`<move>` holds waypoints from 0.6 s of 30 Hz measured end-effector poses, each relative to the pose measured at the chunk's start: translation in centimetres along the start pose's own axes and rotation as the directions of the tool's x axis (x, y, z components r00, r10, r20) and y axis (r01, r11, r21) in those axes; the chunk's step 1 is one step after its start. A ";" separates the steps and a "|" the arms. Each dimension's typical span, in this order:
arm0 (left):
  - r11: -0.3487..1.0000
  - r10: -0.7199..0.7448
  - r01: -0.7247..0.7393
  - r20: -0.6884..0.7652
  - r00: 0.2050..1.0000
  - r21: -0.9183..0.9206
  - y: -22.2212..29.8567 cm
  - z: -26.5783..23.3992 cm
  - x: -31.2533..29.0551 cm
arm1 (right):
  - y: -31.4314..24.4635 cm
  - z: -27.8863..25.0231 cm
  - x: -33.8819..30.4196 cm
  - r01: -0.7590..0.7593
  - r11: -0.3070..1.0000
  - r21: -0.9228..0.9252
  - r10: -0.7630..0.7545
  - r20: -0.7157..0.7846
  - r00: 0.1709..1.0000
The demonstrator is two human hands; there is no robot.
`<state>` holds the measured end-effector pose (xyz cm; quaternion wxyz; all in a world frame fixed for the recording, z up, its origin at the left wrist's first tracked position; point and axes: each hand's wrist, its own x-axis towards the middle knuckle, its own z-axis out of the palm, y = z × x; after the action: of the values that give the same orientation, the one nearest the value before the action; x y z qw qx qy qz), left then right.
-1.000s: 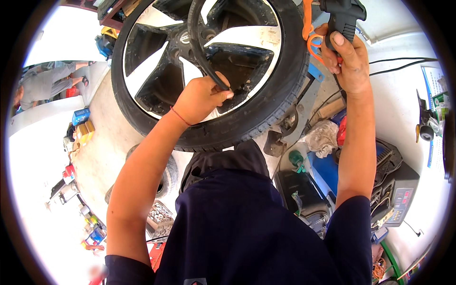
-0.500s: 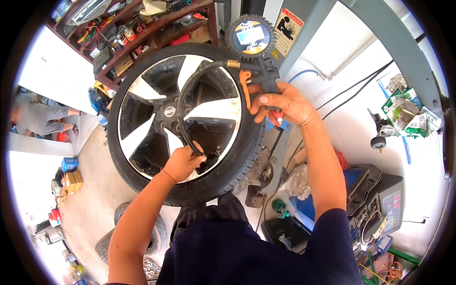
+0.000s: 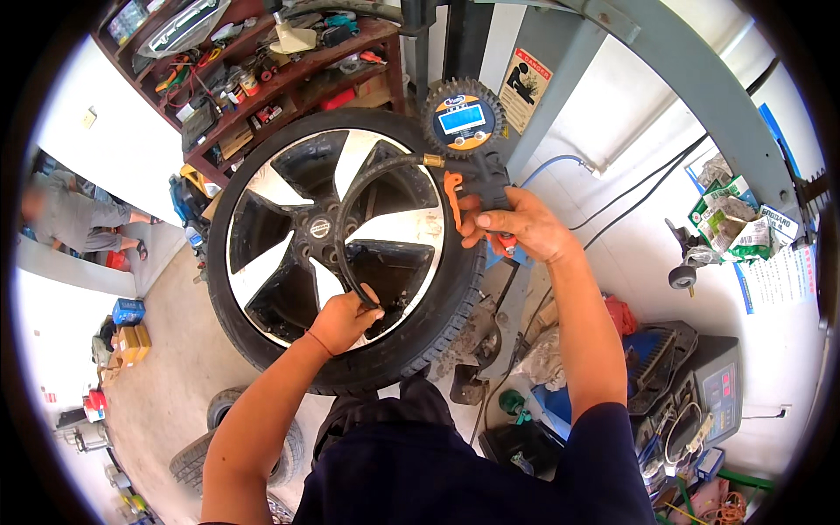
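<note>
In front of me, a car wheel [image 3: 398, 227] with a black tyre and silver-and-black spokes faces up toward me. A tyre inflator [image 3: 464, 121] with a round digital gauge and an orange lever [image 3: 453, 199] is above the tyre's right side. My right hand [image 3: 529, 227] is closed round its grip, the fingers close to the lever. From the inflator a black hose [image 3: 343, 219] with a brass fitting curves across the spokes. My left hand [image 3: 346, 324] pinches the hose's lower end close to the rim's lower edge; the tip and any valve there are hidden by my fingers.
A shelf [image 3: 341, 48] full of tools stands behind the wheel. To the right are a grey post [image 3: 547, 79] and a machine with a control panel [image 3: 719, 394]. Spare tyres [image 3: 284, 451] lie on the floor at lower left. Farther left, a person [image 3: 79, 214] is in a doorway.
My view has tilted slightly, so the wheel, inflator and shelf appear a little lower. The gauge screen now looks blue instead of pale. Both hands keep their hold.
</note>
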<state>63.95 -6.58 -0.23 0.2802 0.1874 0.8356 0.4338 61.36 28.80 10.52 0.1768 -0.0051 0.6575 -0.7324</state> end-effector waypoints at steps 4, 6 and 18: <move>1.000 -0.010 0.009 -0.055 0.998 -0.019 0.6 0.2 0.0 | 0.4 -0.4 0.4 -0.060 0.994 -0.096 0.044 -0.158 0.986; 1.000 -0.007 0.006 -0.050 0.999 -0.020 0.3 0.2 -0.1 | 0.7 0.4 0.5 -0.032 0.995 -0.091 0.015 -0.176 0.984; 0.998 0.017 -0.016 -0.023 1.000 0.059 0.1 0.2 -0.1 | -0.3 1.6 1.8 0.000 0.986 -0.165 -0.028 -0.165 0.986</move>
<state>64.13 -6.44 -0.25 0.2610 0.1974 0.8497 0.4134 60.01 26.81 10.63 0.1149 0.0370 0.7283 -0.6746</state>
